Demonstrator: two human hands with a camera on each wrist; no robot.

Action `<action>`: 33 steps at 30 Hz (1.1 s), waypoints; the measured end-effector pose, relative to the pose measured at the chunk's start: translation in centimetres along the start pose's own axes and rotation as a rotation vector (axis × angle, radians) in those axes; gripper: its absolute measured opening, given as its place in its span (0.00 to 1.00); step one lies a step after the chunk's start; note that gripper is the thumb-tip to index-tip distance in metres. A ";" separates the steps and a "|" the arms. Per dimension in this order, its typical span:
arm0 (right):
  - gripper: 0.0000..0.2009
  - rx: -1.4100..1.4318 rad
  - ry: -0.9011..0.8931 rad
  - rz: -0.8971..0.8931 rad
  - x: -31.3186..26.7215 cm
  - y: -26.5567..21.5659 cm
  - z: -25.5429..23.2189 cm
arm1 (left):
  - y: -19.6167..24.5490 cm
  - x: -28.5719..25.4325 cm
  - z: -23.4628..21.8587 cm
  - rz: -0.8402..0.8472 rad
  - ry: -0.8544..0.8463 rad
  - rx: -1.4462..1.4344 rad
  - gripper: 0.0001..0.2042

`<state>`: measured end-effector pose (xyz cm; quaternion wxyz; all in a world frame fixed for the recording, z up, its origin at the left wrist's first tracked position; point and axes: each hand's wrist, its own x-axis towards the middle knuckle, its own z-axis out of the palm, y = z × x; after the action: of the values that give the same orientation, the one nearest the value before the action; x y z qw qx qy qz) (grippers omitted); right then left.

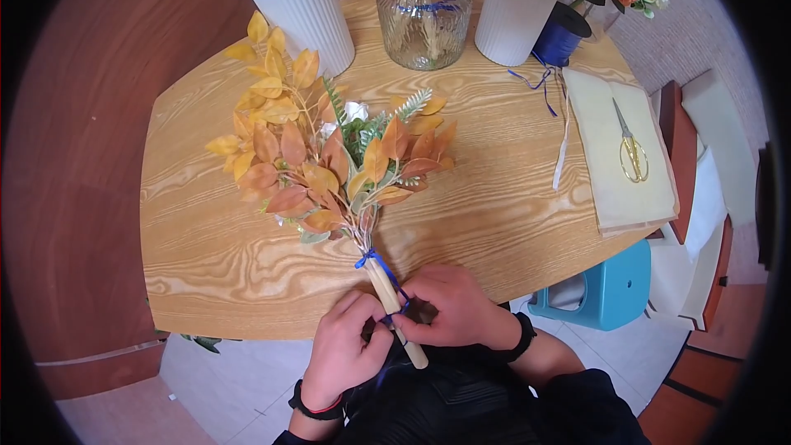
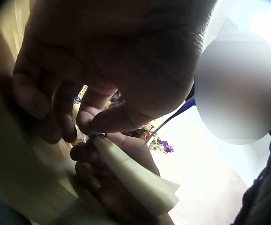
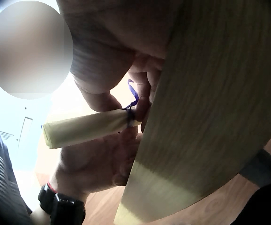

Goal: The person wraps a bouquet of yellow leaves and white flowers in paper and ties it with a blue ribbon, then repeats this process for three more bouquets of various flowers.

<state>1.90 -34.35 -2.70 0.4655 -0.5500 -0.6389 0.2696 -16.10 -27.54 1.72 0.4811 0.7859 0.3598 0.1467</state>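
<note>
At lower centre, your left hand [image 1: 350,338] and right hand [image 1: 453,305] pinch blue ribbon [image 3: 130,113] around the wrapped stems [image 1: 381,280], apparently for tension; the table [image 1: 511,198], mid-frame, seemingly supports the leafy bouquet top [image 1: 329,161].

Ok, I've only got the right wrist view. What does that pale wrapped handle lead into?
Observer: The pale wrapped handle leads into a spray of orange and yellow leaves.
Operator: Anything tied up near them?
Observer: Yes, blue ribbon is knotted at the handle's leaf end.
Operator: Any cutting tool out?
Observer: Gold-handled scissors, lying on pale sheets.
</note>
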 end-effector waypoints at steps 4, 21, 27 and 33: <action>0.16 -0.019 -0.039 -0.031 0.1 0.0 0.0 | -0.8 -0.5 0.0 -0.075 -0.011 -0.140 0.03; 0.21 -0.070 -0.097 -0.064 0.1 -0.1 -0.1 | -1.5 -0.6 0.2 -0.036 0.035 -0.092 0.07; 0.19 -0.081 -0.066 -0.073 0.2 0.0 0.1 | -1.3 -0.3 0.5 -0.020 0.102 0.032 0.09; 0.20 -0.041 -0.027 -0.021 0.2 -0.3 0.3 | -1.7 -0.3 0.3 -0.104 0.137 0.030 0.09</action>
<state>1.49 -34.17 -2.54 0.4481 -0.5492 -0.6562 0.2590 -16.84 -27.45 0.14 0.4507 0.7613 0.4343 0.1696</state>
